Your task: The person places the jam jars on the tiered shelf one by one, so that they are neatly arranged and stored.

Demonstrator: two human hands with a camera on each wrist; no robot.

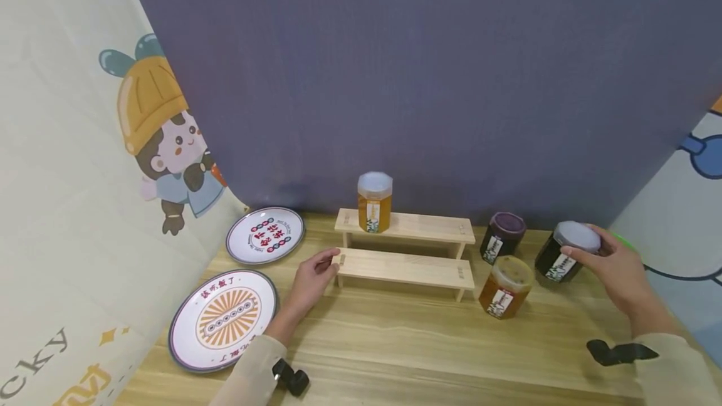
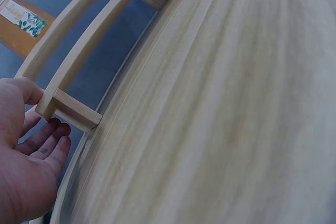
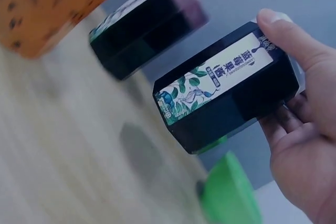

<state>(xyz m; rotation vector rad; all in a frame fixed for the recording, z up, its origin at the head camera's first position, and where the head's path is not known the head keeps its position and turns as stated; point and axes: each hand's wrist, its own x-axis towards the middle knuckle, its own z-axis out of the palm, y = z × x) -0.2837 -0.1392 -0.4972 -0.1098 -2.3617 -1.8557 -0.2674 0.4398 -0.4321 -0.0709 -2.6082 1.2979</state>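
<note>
My right hand [image 1: 617, 268] grips a dark jam jar [image 3: 226, 87] with a white lid, thumb on one side of the lid and fingers on the other. In the right wrist view the jar is tilted above the table, its blueberry label facing the camera. At the left end of the two-tier wooden stand [image 1: 403, 268], my left hand [image 1: 313, 281] pinches the lower board between thumb and index finger; the other fingers hang below it, loosely curled. An amber jar [image 1: 375, 205] with a white lid stands on the upper board's left part.
Right of the stand are a dark jar with a purple lid [image 1: 503, 237] and an orange jar [image 1: 506, 287] with dark specks. A green bowl [image 3: 228, 190] sits beyond the held jar. Two patterned plates, one small [image 1: 265, 235] and one large [image 1: 180, 324], lie at left.
</note>
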